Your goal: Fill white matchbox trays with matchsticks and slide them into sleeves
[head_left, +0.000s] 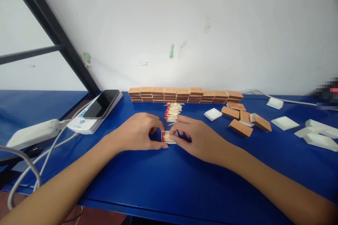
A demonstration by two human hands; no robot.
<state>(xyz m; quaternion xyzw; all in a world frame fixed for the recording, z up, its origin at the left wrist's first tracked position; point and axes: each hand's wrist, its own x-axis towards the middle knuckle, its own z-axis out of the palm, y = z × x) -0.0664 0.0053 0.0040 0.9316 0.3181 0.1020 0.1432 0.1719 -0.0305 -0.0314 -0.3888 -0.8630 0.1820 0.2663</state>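
Observation:
A small white matchbox tray [173, 142] lies on the blue table, filled with red-tipped matches [166, 136]. My left hand [144, 132] grips the tray's left end, thumb at the near edge and fingers at the far side. My right hand [196, 135] is over the tray's right part, thumb and fingertips pinched together at the matches; whether a match is between them is hidden. Just beyond, a loose pile of matches [173, 112] lies with most red heads to the left. Behind it stands a long stacked row of orange-brown matchboxes [170, 95].
To the right lie several loose matchbox sleeves [240, 128] and white trays [285, 123]. A phone [102, 103] rests on a white power strip [81, 124] at the left, beside a white adapter [34, 133] and cables [50, 151]. The wall [169, 24] borders the table's back.

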